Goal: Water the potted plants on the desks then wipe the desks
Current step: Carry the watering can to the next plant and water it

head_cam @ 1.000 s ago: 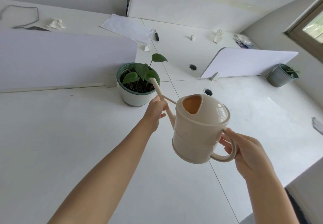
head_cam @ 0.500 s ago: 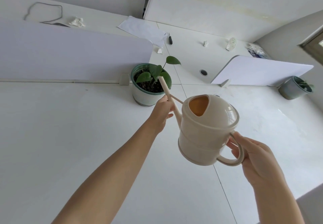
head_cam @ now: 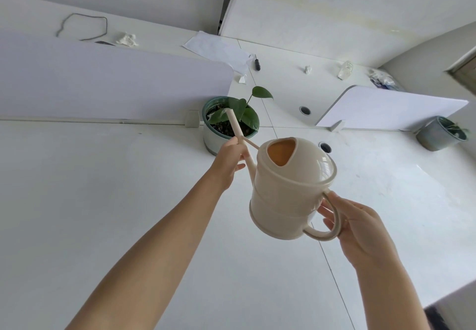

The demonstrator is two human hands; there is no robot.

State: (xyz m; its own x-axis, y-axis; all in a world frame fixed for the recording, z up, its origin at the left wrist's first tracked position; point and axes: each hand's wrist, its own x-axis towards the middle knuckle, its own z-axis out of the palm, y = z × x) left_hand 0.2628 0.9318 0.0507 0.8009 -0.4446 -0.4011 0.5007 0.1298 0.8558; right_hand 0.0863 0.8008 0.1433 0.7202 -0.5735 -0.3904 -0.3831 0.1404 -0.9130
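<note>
A cream watering can (head_cam: 288, 190) hangs tilted above the white desk (head_cam: 90, 201). My right hand (head_cam: 360, 229) grips its loop handle. My left hand (head_cam: 230, 161) holds the long thin spout near its base. The spout's tip reaches over the soil of a green-leaved plant in a green-rimmed white pot (head_cam: 215, 136), which stands beside the divider's end. No water is visible leaving the spout. A second, grey pot (head_cam: 435, 134) with a thin plant stands at the far right on the neighbouring desk.
Two white divider panels (head_cam: 103, 82) (head_cam: 386, 108) stand across the desks. Behind them lie a sheet of paper (head_cam: 219, 51), crumpled tissues (head_cam: 126, 39), a dark cable (head_cam: 82, 27), a screwdriver (head_cam: 257, 63) and plastic wrappers (head_cam: 345, 70). Cable holes (head_cam: 325, 147) pierce the desktop.
The view has shifted left, so the pot sits further right in frame. The spout tip has moved over the pot's soil. Both hands keep their hold on the can.
</note>
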